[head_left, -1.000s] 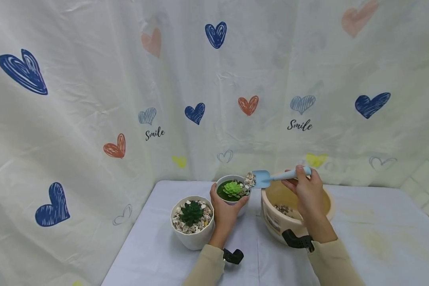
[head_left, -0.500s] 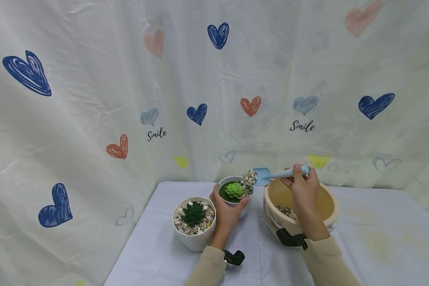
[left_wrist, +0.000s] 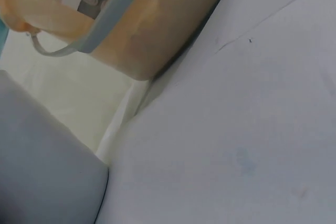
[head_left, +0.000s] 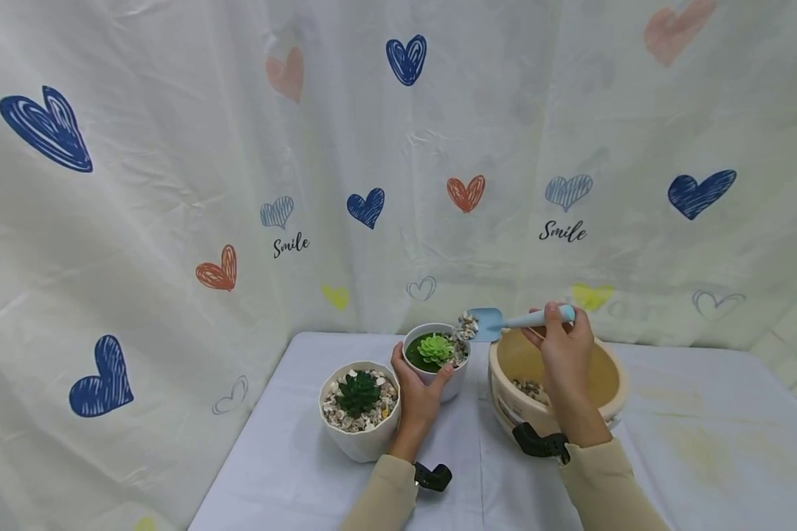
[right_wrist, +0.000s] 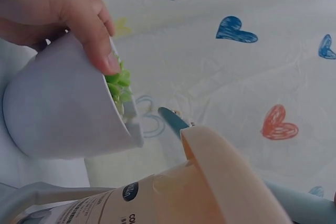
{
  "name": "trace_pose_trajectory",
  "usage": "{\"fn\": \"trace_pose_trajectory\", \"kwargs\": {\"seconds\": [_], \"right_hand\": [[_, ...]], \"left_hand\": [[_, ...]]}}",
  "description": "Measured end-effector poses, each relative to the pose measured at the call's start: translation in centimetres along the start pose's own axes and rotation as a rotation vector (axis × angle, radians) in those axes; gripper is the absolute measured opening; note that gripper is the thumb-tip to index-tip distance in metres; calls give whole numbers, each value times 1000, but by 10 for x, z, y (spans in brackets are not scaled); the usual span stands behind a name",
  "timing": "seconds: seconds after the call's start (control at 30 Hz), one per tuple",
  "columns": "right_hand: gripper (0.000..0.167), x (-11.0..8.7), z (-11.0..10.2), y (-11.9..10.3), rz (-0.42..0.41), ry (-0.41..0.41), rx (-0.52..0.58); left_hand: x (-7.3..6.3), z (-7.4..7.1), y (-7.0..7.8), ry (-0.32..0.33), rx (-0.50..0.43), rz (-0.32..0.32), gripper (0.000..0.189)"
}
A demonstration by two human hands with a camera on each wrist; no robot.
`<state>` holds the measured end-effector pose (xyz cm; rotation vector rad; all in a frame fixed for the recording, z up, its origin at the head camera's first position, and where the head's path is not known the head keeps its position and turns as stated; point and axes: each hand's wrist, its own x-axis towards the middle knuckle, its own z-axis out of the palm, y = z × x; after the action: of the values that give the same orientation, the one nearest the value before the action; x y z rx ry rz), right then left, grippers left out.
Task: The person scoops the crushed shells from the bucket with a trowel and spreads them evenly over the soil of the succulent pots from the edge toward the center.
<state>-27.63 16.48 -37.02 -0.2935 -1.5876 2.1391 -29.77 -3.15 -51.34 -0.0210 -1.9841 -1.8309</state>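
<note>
Against a heart-printed backdrop (head_left: 319,147), I hold pebbles (head_left: 467,326) on a blue shovel (head_left: 521,321) near the small white pot (head_left: 449,384).
On the counter (head_left: 272,472), my left hand (head_left: 420,398) curls round that pot; my right hand (head_left: 567,354) grips the shovel's handle. Right of the pot sits a tan bucket (head_left: 511,402); left, a larger planter (head_left: 361,446).

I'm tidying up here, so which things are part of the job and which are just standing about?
In the job:
blue shovel, in the right hand
the stones it carries
small pot with light green succulent, in the left hand
cream bucket, with more stones inside

Apparently just standing about:
white pot with dark green succulent, in neither hand
heart-print curtain behind
</note>
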Motion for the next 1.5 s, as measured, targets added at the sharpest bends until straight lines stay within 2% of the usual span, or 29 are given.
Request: {"fn": "trace_pose_trajectory", "kwargs": {"seconds": [0.17, 0.27, 0.47, 0.73, 0.93, 1.13, 1.3, 1.5], "right_hand": [[24, 1, 0, -1, 14, 2, 8], [22, 1, 0, -1, 22, 3, 1], [25, 1, 0, -2, 15, -7, -18], [27, 1, 1, -1, -6, -9, -43], [28, 1, 1, 1, -49, -22, -74], [26, 0, 1, 2, -67, -35, -85], [25, -1, 2, 2, -89, -53, -90], [27, -3, 3, 4, -127, -56, -96]], "left_hand": [[-1, 0, -1, 19, 76, 30, 96], [-1, -1, -3, 20, 90, 47, 89], [-2, -2, -4, 9, 77, 71, 77], [1, -3, -1, -1, 61, 48, 61], [1, -3, 2, -8, 50, 52, 59], [1, -3, 2, 14, 60, 26, 57], [1, -4, 4, 10, 23, 3, 57], [2, -5, 4, -10, 3, 39, 53]]}}
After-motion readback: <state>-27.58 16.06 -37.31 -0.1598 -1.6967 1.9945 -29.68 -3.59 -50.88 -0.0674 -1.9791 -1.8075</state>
